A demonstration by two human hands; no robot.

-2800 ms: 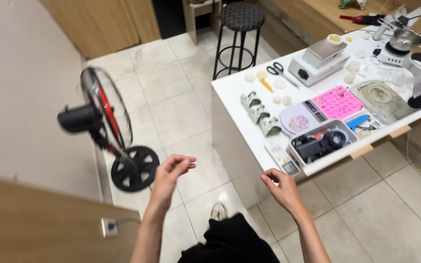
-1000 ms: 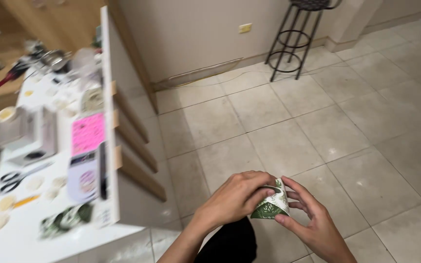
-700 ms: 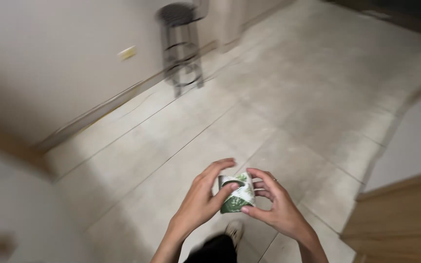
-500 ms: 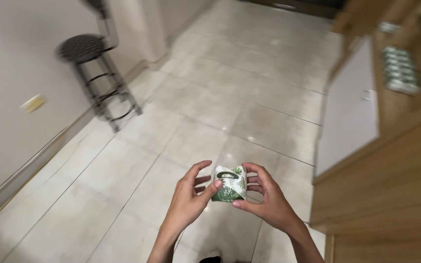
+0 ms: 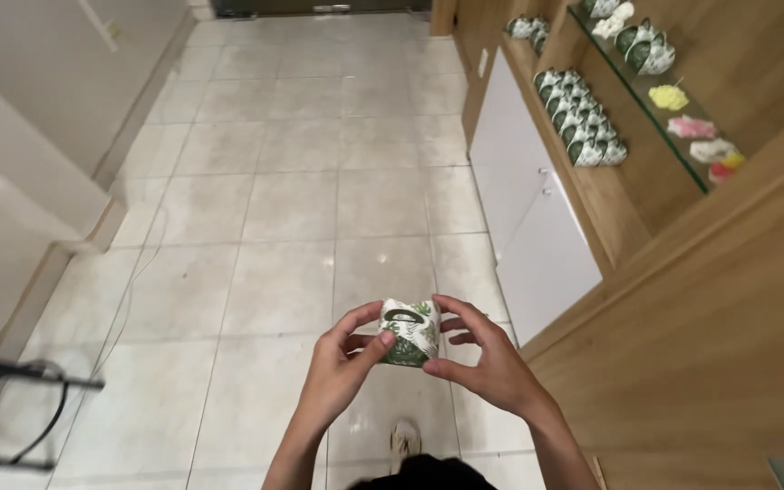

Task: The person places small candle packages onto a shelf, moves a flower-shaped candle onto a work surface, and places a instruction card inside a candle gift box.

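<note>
standing on tiled floor [image 5: 283, 200], wood shelves [image 5: 610, 172]

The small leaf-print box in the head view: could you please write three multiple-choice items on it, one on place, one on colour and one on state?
1. Where is the small box?
A. On the wooden shelf
B. Between both hands, above the tiled floor
C. On the floor beside a shoe

2. What colours does the box show?
A. White with green leaves
B. Plain pink
C. Black with yellow stripes

3. How is the box held?
A. Left hand alone
B. Dangling from its handle slot
C. Pinched by fingertips of both hands

Answers:
1 B: the left hand and right hand carry it over the tiled floor, away from the wooden shelf.
2 A: green leaves show on white.
3 C: fingertips of each hand press on opposite sides.
</note>
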